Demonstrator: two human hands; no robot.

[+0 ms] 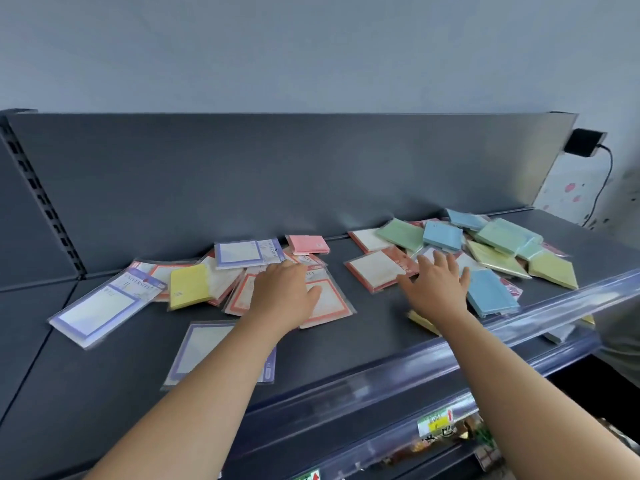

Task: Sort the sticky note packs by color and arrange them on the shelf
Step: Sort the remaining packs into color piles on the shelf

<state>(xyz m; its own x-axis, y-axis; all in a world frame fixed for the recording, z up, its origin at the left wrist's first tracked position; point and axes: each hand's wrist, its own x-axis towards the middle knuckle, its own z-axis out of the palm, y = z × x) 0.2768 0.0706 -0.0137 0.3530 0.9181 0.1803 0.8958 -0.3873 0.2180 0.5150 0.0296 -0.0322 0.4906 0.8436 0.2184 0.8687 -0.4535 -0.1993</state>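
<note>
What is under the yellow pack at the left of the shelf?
The yellow pack lies on red-bordered packs, whose edges stick out beside it. Anything directly beneath its middle is covered.

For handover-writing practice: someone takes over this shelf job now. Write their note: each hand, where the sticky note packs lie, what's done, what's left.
Left hand: open, resting on a red-bordered pack.
Right hand: open, holding nothing, above the right-side packs.
Packs: all mixed on the shelf; purple-bordered pack and yellow pack left, pink pack at back, green pack and blue pack right.
Done: no colour grouped yet.
Left: sort by colour, line up.
</note>
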